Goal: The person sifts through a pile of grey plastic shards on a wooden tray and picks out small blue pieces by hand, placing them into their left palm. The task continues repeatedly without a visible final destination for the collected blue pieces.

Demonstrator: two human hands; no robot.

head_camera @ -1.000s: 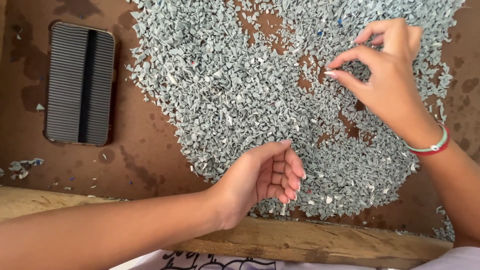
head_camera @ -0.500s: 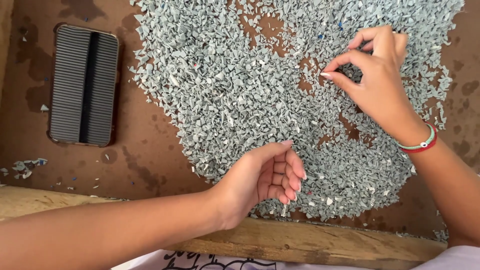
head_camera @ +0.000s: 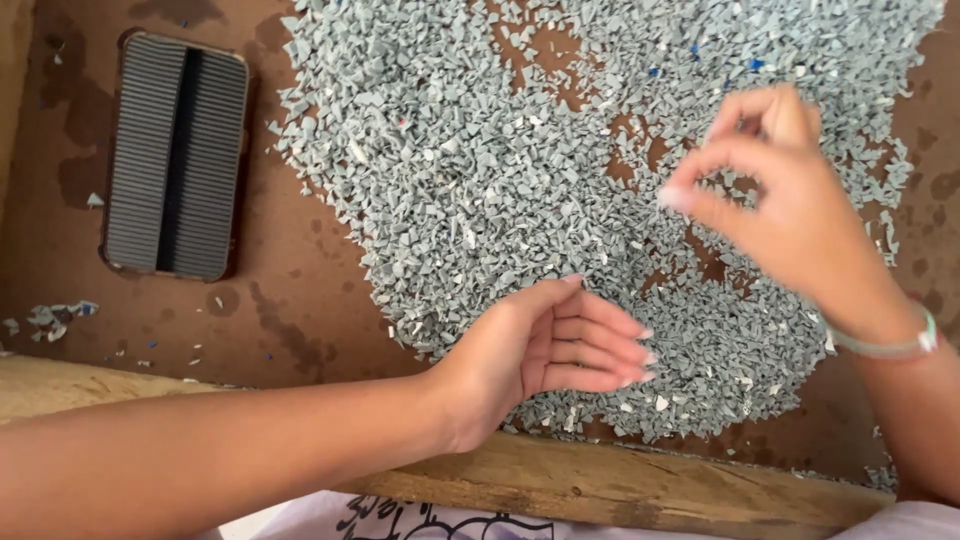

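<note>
A wide spread of small grey plastic chips [head_camera: 480, 190] covers the brown board [head_camera: 300, 310], with a few blue and white bits among them. My left hand [head_camera: 545, 350] lies palm up at the near edge of the spread, fingers loosely together and nothing in the palm. Above the right side of the chips, blurred by motion, hovers my right hand [head_camera: 790, 210], thumb and forefinger pinched together; what they hold is too small to see. A pale band circles that wrist.
A dark ribbed rectangular case [head_camera: 175, 155] lies flat at the left of the board. A few loose chips [head_camera: 55, 318] sit near the left front. A wooden rail [head_camera: 600, 485] runs along the near edge.
My right hand has lifted off the chips and moved toward me and slightly left, still pinched. My left hand has stayed in place, palm up.
</note>
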